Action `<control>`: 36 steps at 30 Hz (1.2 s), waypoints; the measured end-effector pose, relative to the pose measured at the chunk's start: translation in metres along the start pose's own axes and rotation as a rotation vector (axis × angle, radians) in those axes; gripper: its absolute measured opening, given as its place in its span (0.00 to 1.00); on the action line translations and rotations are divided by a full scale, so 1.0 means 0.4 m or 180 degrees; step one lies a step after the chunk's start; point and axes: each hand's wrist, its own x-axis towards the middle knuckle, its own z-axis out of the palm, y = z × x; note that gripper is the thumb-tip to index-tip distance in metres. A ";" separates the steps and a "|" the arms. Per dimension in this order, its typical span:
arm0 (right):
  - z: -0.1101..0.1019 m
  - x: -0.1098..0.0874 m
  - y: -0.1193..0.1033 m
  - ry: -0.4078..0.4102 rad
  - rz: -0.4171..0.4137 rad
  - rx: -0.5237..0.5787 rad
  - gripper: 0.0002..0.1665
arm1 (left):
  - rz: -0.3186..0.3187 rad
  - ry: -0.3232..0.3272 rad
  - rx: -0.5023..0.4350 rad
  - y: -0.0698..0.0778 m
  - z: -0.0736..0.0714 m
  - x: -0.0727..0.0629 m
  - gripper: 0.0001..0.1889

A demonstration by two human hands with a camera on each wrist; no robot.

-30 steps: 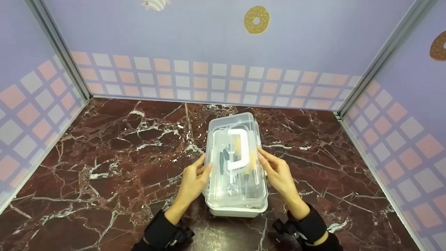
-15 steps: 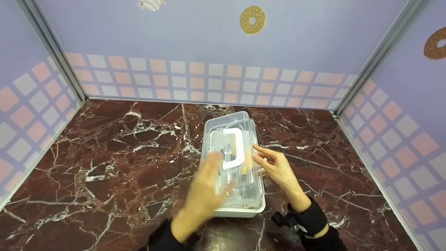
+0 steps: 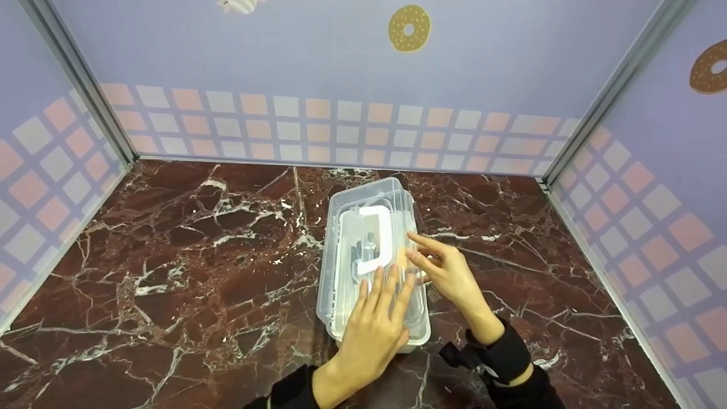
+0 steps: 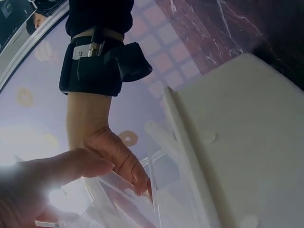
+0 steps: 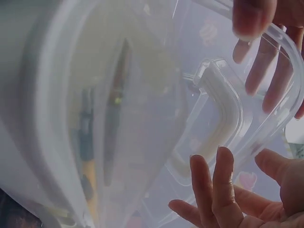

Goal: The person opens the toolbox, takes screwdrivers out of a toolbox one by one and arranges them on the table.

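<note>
From afar I see the left hand (image 3: 372,338) laying straight fingers across the near end of the clear lid (image 3: 369,196), the right hand (image 3: 451,275) slack at its right side, thumb and forefinger parted, and the white box (image 3: 421,342) beneath, short of the marbled table's (image 3: 187,255) far edge.

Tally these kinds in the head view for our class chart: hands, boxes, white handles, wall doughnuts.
Hands: 2, left hand and right hand
Boxes: 1, clear-lidded box
White handles: 1, white handle
Wall doughnuts: 2, golden doughnut and brown doughnut
Total: 6
</note>
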 end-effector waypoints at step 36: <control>0.033 -0.063 0.174 0.0325 -0.0029 -0.2003 0.05 | -0.2447 0.0041 -0.1184 -0.234 -0.206 -0.114 0.35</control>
